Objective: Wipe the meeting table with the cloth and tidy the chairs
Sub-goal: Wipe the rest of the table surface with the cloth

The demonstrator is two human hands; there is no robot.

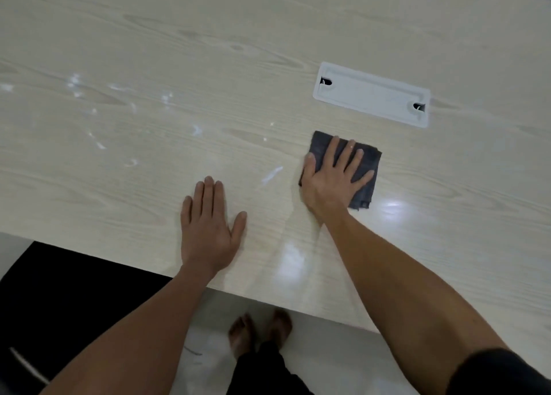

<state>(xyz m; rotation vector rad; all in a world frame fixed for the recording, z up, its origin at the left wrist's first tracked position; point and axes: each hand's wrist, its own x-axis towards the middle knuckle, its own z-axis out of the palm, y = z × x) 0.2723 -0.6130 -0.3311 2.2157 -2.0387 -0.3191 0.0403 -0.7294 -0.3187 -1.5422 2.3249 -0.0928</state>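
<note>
Head view: my right hand (334,180) lies flat, fingers spread, pressing the dark grey cloth (362,168) onto the pale wood worktop (179,52) right of centre, just below the white cable hatch (371,94). My left hand (208,230) rests open, palm down, holding nothing, near the worktop's lower edge. A black chair (59,299) sits at lower left.

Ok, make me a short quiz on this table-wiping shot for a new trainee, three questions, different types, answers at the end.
1. True or false: the left hand is pressing the cloth.
2. Which lies just beyond the cloth? A) a laptop B) a white cable hatch C) a cup
3. Fill in: white smears remain on the table to the ____ of the cloth.

Key: 1 false, the right hand lies flat on it; 2 B; 3 left.
</note>
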